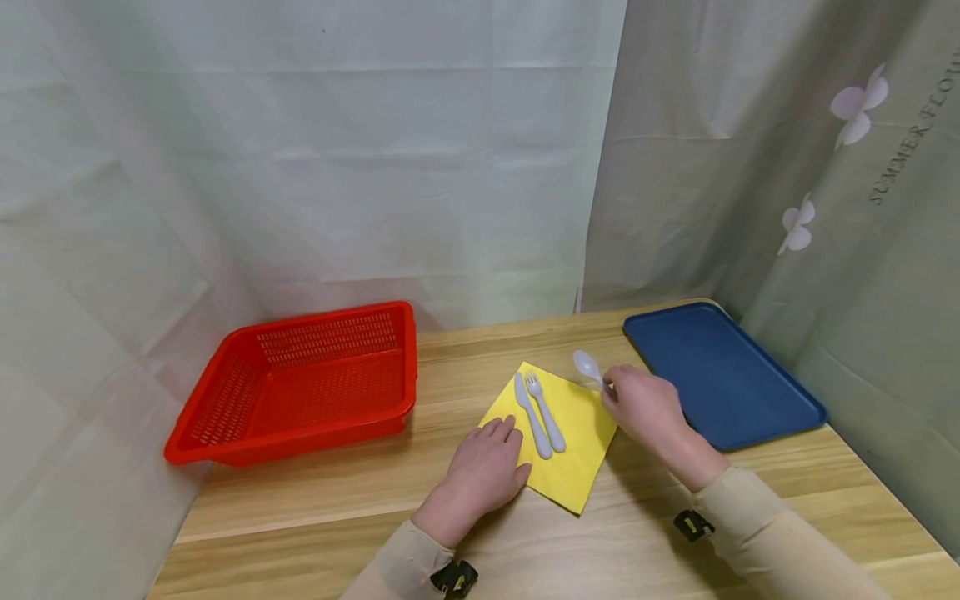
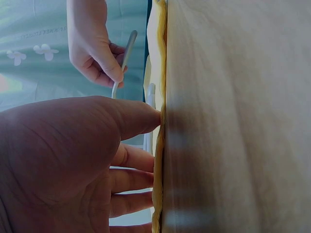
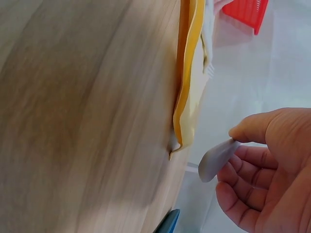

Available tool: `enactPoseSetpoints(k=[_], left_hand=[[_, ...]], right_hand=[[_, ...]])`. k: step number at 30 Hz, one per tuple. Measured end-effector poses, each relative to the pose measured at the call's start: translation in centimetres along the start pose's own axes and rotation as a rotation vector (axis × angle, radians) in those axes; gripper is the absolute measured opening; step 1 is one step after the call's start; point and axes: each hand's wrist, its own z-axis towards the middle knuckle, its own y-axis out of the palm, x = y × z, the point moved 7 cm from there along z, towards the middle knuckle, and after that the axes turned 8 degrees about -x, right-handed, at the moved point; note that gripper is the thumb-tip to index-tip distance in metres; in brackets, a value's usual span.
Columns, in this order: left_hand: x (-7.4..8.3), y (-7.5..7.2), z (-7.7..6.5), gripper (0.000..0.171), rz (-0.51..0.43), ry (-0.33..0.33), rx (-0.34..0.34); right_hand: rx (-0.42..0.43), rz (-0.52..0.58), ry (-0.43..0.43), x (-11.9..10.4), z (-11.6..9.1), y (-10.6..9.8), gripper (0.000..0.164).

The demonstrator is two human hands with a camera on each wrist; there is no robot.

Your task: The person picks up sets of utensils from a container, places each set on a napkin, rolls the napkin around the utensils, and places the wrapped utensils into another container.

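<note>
Diagonally on the wooden table lies a yellow napkin (image 1: 581,417). A pale grey knife (image 1: 531,417) and a matching fork (image 1: 549,418) rest side by side on it. My left hand (image 1: 486,467) presses on the napkin's left corner with fingers spread, its thumb at the edge in the left wrist view. Above the napkin's right corner, my right hand (image 1: 647,408) pinches a pale grey spoon (image 1: 587,365) by the handle, bowl pointing away. The right wrist view shows the handle's end (image 3: 216,160) between thumb and fingers, held off the table.
A red perforated plastic basket (image 1: 408,408) stands on the left of the table (image 1: 330,500). To the right, beyond my right hand, lies a flat blue tray (image 1: 720,367). Pale curtains (image 1: 390,167) hang behind and along both sides.
</note>
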Motion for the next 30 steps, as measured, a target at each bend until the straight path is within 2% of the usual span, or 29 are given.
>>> enactPoseSetpoints(k=[12, 30], left_hand=[[0.0, 0.2, 0.0, 0.057, -0.007, 0.0, 0.008], [0.0, 0.1, 0.0, 0.058, -0.021, -0.01, -0.009]], right_hand=[[-0.047, -0.036, -0.017, -0.9, 0.6, 0.8, 0.008], [-0.121, 0.002, -0.011, -2.8, 1.2, 2.4, 0.01]])
